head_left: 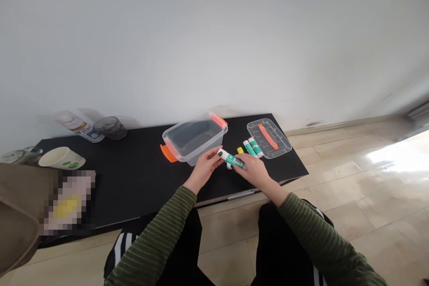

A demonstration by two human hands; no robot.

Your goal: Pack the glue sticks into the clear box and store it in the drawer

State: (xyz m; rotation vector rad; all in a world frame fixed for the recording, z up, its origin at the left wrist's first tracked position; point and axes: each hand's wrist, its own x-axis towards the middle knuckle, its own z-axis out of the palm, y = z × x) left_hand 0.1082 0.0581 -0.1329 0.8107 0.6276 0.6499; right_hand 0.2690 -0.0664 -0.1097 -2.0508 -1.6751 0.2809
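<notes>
Both hands meet on a green-and-white glue stick (230, 158), held tilted over the black table's front part. The fingers of my left hand (205, 169) pinch its white cap end. My right hand (256, 172) is closed round the other end of its body. Two similar glue sticks, a left one (249, 148) and a right one (256, 147), lie just beyond my right hand. Near them a yellow piece (240, 150) pokes up, partly hidden by the hand. A small white object (229, 166) shows under the held stick; its kind is unclear.
Behind my left hand stands a clear plastic box (197, 154) with orange latches, its top uncovered. Its clear lid (283, 140) with an orange handle lies at the right end of the black table (134, 178). Leftward are a paper cup (63, 158), a dark glass (112, 128) and a spray can (78, 126).
</notes>
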